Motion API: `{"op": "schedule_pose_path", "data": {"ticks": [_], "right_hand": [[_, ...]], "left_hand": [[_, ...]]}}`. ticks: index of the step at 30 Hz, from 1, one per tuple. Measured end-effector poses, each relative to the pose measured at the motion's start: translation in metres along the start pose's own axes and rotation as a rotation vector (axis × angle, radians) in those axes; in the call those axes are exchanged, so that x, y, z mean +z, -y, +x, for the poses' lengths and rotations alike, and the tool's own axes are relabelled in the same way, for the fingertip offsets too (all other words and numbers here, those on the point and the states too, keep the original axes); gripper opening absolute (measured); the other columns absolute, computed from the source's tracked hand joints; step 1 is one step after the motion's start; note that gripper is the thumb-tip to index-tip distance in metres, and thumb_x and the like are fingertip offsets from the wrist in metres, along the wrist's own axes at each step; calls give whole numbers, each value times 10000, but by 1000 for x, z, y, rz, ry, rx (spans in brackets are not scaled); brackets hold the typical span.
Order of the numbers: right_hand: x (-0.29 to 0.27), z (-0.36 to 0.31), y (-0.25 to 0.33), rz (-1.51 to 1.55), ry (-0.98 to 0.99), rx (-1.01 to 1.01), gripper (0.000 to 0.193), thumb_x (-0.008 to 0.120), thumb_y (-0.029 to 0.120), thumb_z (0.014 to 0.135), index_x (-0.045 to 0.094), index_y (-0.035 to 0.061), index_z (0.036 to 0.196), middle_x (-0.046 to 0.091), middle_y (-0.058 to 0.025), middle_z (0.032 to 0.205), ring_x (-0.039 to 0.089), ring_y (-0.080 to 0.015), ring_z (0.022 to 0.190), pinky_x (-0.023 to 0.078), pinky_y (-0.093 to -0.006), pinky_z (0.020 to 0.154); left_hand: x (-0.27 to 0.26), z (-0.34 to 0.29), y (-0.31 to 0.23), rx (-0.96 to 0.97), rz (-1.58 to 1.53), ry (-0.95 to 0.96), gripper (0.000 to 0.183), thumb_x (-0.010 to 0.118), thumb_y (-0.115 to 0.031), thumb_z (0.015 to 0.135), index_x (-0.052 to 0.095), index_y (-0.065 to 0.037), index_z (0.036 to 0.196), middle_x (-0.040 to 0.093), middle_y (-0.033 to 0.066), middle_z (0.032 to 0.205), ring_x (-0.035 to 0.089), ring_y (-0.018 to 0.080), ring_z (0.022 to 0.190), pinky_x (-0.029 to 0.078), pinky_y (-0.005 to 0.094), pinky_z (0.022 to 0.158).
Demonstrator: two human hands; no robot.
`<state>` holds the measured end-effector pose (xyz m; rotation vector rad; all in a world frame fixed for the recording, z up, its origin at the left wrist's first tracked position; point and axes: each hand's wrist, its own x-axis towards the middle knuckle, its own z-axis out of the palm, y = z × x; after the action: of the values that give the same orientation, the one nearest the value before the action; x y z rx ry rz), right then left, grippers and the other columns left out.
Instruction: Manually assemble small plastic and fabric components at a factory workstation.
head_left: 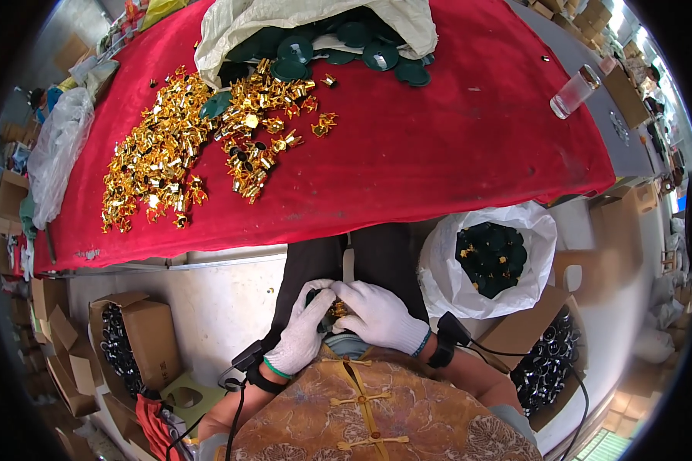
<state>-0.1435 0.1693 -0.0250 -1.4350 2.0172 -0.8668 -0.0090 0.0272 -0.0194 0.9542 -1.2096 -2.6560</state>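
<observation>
Both my hands wear white gloves and meet in front of my lap. My left hand (298, 339) curls round a dark green disc, mostly hidden by the fingers. A small gold pronged piece (337, 309) shows between the hands, and my right hand (378, 313) closes on it from the right side. Whether the disc and the gold piece are joined is hidden by my fingers. On the red-covered table (407, 154) ahead lies a wide heap of similar gold pronged pieces (158, 150). Behind it, dark green discs (379, 55) spill from a white sack (231, 27).
At right stands an open white sack (430, 269) with green discs and gold pieces inside. Cardboard boxes of black parts stand at left (152, 342) and right (507, 326). A glass tumbler (573, 94) is near the table's right edge; clear plastic (60, 154) hangs at left.
</observation>
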Motion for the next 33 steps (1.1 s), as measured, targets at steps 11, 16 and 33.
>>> {"op": "schedule_pose_path", "data": {"ticks": [11, 16, 33], "right_hand": [[4, 1, 2, -268, -112, -206, 250, 761, 249, 864, 620, 71, 969, 605, -89, 851, 676, -277, 765, 541, -406, 642], [-8, -1, 11, 677, 13, 309, 217, 675, 254, 1005, 628, 63, 913, 613, -78, 769, 635, -234, 578, 474, -367, 488], [-3, -2, 6, -291, -132, -147, 407, 763, 391, 913, 631, 52, 1096, 629, -114, 861, 683, -299, 713, 544, -420, 621]], "left_hand": [[-3, 4, -1, 97, 199, 46, 236, 559, -123, 1089, 565, -43, 1311, 609, 70, 1182, 621, 165, 1071, 531, 329, 933], [15, -4, -12, 150, 469, 29, 298, 556, 14, 1028, 507, -20, 1319, 576, 96, 1197, 576, 159, 1064, 498, 323, 959], [15, 0, -23, -59, 74, 15, 217, 563, -174, 1106, 574, -110, 1313, 625, 17, 1126, 611, 101, 985, 531, 284, 813]]}}
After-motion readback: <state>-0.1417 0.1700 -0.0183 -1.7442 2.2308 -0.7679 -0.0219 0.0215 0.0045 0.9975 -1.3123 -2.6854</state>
